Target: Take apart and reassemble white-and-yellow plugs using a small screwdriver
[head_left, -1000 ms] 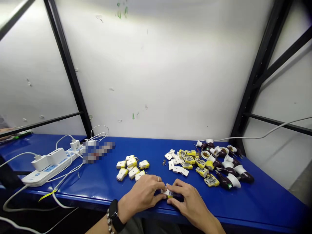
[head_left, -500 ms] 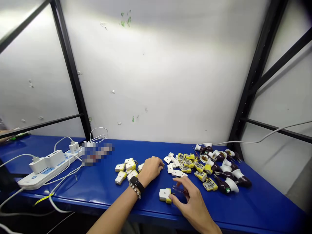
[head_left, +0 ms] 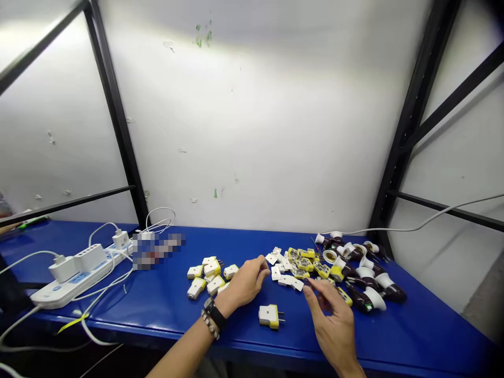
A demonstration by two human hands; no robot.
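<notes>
Left hand half-curled, holding nothing visible, just beside white plug covers — right hand part open, any hold unclear; yellow-and-white plug between them, near the front edge of the blue desk.

Glossy blue metal workbench, smooth plastic plugs

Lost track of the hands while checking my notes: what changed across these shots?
Both hands let go of the yellow-and-white plug, which now lies on the blue bench. The left hand moved forward beside the white covers; the right hand reached forward toward the yellow plug bases. The other plugs stayed put.
</notes>
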